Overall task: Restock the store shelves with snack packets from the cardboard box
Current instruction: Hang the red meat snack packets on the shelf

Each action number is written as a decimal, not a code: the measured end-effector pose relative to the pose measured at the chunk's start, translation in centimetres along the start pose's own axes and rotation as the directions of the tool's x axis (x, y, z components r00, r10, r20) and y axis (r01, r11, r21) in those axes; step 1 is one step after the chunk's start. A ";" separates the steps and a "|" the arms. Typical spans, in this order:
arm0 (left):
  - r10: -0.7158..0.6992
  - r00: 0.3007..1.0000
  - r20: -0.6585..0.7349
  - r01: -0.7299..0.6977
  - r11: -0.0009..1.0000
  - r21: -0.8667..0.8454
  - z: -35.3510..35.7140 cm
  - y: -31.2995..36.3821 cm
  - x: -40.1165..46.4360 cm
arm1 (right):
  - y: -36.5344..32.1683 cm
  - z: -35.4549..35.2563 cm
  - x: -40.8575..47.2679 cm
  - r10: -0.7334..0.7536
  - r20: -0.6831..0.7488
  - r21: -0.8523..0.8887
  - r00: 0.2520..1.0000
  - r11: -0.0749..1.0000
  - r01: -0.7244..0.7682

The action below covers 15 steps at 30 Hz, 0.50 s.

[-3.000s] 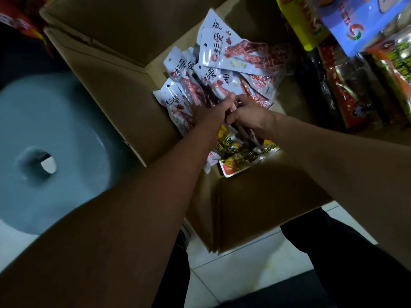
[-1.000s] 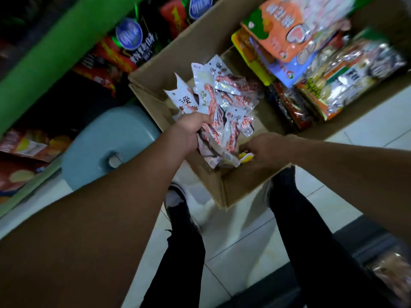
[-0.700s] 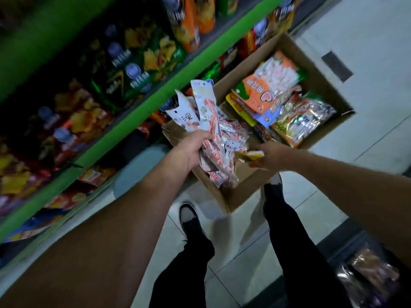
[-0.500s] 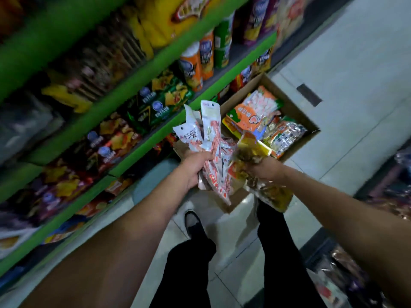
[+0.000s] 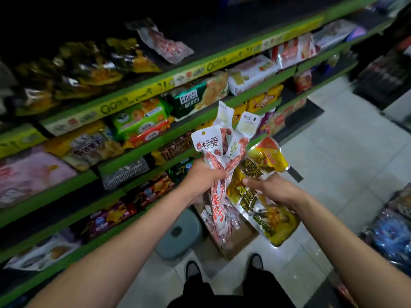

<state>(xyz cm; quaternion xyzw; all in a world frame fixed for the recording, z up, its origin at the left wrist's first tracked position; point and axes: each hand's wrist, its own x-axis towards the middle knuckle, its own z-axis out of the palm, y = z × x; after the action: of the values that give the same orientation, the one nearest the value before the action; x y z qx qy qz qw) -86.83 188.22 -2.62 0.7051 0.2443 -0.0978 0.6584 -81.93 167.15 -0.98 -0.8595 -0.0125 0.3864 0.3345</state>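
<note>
A dim shop aisle. Green-edged shelves [image 5: 142,150] run along the left, tier above tier, their dark boards in shadow, the upper edge carrying a yellow label strip [image 5: 233,61]. The floor [image 5: 347,156] is pale square tile. A grey-blue plastic stool [image 5: 178,236] stands on it beside the bottom shelf.

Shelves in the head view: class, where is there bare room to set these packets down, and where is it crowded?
Bare dark board shows on the top shelf right of the pink packet, and on a lower shelf left of the grey packet. The biscuit row between is packed tight.
</note>
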 end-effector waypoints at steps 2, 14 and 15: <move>0.058 0.998 -0.016 -0.057 0.998 0.035 -1.3 2.3 -1.1 | -2.7 -1.3 -1.3 -0.040 -0.037 -0.054 0.998 0.998 0.038; 0.094 0.980 -0.175 -0.141 0.951 -0.275 -7.6 10.8 -10.8 | -13.7 -5.4 -6.1 -0.455 0.224 -0.213 0.862 0.840 0.499; 0.085 0.980 -0.183 -0.139 0.942 -0.307 -8.0 10.9 -11.5 | -14.2 -5.5 -6.3 -0.459 0.241 -0.238 0.855 0.827 0.510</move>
<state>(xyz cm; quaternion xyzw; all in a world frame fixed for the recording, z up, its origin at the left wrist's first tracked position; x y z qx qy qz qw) -93.11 193.40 13.16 0.6082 0.2708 0.0398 0.7451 -79.31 173.34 14.08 -0.8307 -0.3169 0.3556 0.2882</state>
